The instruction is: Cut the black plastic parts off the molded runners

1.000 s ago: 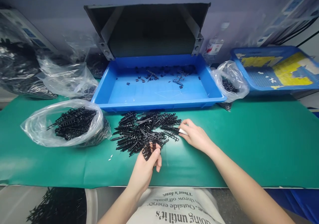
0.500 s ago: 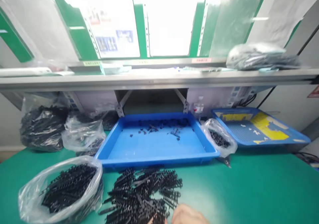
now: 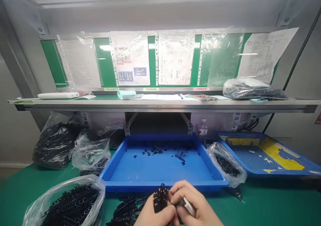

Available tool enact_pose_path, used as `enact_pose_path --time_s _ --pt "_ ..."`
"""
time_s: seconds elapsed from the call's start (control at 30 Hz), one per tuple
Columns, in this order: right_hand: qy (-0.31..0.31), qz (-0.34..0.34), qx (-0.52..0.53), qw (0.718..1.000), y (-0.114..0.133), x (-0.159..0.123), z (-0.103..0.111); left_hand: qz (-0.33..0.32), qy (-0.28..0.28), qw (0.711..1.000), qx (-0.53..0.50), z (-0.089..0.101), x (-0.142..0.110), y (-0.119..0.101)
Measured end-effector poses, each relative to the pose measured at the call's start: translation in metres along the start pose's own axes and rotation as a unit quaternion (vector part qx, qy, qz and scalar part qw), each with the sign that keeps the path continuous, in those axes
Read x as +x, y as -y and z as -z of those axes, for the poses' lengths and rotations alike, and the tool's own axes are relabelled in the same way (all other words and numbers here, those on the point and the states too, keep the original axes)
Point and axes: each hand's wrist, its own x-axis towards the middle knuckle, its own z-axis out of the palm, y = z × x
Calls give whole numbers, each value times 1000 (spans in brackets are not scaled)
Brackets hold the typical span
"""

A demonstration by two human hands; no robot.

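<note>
My left hand (image 3: 149, 214) is closed round a bundle of black toothed plastic strips (image 3: 161, 198), held upright at the bottom centre. Against it, my right hand (image 3: 200, 206) has its fingers curled round a small white thing with a dark end (image 3: 188, 206), whose kind I cannot make out. The fingertips of both hands meet beside the bundle. A pile of loose black strips (image 3: 125, 211) lies on the green table to the left, partly hidden by my left hand. Just beyond the hands is the front rim of a blue tray (image 3: 160, 185).
Small black pieces (image 3: 155, 150) lie in the tray. An open clear bag (image 3: 37, 199) of black strips stands at left, with several filled bags behind. To the right are a small bag of black parts (image 3: 227, 165) and a blue basket (image 3: 250, 165). A shelf (image 3: 157, 106) crosses above.
The view has tilted up. My hands have risen from the strip pile to in front of the tray, and the bundle of strips now shows clearly in my left hand.
</note>
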Motion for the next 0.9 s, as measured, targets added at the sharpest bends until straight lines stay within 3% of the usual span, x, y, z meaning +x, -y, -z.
enact_pose_path --time_s 0.13,0.3,0.57,0.9 --pt "-17 -33 26 999 5 23 -3 -28 10 1000 3 -5 11 -24" --pt "-31 -24 -12 999 1 36 -6 -40 35 998 42 5 22 -27" --pt "-42 -87 -34 995 4 23 10 -48 -100 994 -14 5 5 -47" --pt "-20 28 -186 982 19 12 -1 -50 -140 989 -5 -6 -5 -46"
